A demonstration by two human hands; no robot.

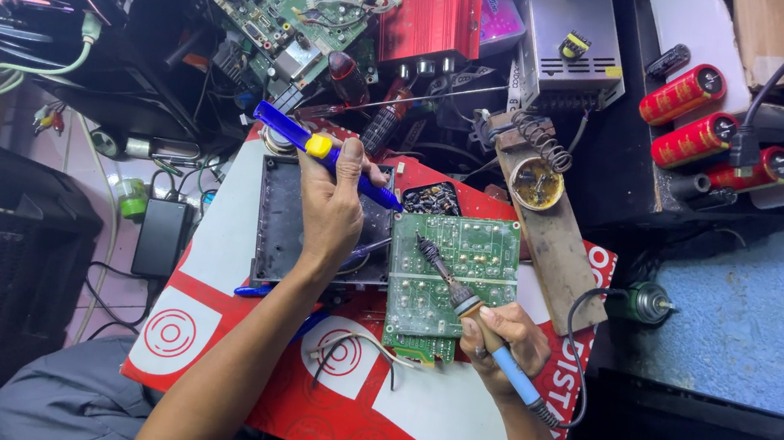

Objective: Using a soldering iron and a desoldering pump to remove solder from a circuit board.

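Green circuit board (451, 276) lies under the soldering iron (462, 300) gripped by right hand (497, 340); left hand (331, 204) clasps blue desoldering pump (320, 150).

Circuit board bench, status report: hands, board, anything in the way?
Left hand grips blue desoldering pump. Right hand holds soldering iron, tip on green circuit board. Board unobstructed.

red-white board (196, 325), green circuit board (450, 278), black tray (275, 225)

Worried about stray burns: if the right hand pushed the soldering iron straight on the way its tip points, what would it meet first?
Likely the green circuit board itself: the right hand aims the blue-handled soldering iron up-left, tip seemingly at the board's surface, though depth is unclear.
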